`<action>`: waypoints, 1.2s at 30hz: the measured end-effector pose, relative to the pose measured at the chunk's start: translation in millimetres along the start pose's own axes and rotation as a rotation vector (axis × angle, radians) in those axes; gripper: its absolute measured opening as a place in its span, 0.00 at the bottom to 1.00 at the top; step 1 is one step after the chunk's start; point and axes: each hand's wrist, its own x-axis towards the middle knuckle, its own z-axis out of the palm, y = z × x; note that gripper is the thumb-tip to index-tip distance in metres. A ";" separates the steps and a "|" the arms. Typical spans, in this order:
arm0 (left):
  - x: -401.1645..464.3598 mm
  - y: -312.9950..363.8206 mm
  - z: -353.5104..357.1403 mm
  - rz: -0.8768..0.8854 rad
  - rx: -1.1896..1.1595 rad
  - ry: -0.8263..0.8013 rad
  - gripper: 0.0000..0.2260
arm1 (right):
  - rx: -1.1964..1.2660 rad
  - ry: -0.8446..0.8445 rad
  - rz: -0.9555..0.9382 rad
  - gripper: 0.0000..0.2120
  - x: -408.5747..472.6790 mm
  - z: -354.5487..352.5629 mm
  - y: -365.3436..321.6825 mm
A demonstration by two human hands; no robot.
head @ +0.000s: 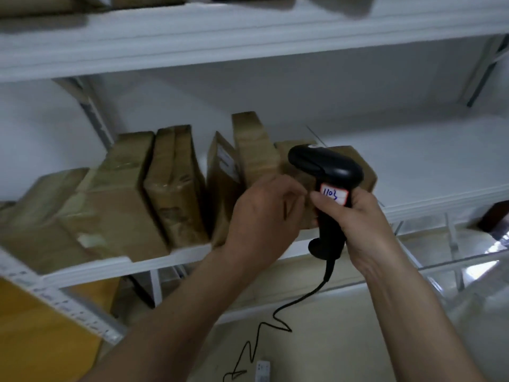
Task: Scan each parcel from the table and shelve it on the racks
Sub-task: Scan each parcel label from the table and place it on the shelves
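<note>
Cable [278, 323] trails in loose kinks from the butt of the black scanner [327, 183] down toward the floor, nearest of all to the viewer. Above it the right hand [366, 230] clenches the scanner's grip, fingers wrapped round the handle, the thumb lying just below a white label marked 1103. The nose of the scanner points away, over the parcel [355, 164] that sits directly beyond those fingers on the shelf [413, 166].

To the left of the right-hand fingers, the left hand [264, 216] reaches in with its fingers curled against the near face of that same parcel; whether they pinch it or only steady it cannot be told, since the hand's back hides the contact. Beyond the left fingertips stand more brown parcels on edge, among them a tall leaning one [253, 144], and further left a row of taped packages [124, 194].

The step in hand looks like seating the parcel at the end of the row. To do it well, the left hand should push it flush against its upright neighbour and fully behind the shelf lip, so nothing topples. The right hand should keep the scanner lifted clear and the cable free of the shelf edge, which could snag it.
</note>
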 end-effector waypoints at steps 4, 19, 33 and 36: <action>-52.5 -38.9 -61.9 -0.235 -0.107 -0.034 0.04 | -0.044 -0.214 0.059 0.05 -30.4 78.8 7.4; -271.7 -204.7 -326.6 -0.858 0.143 0.105 0.08 | -0.174 -0.524 0.242 0.04 -150.0 390.2 85.9; -351.9 -288.6 -424.3 -1.125 0.144 0.049 0.06 | -0.127 -0.611 0.378 0.07 -170.4 543.7 140.3; -350.2 -316.9 -442.7 -1.144 0.181 0.021 0.08 | -0.107 -0.592 0.415 0.08 -156.9 574.7 148.9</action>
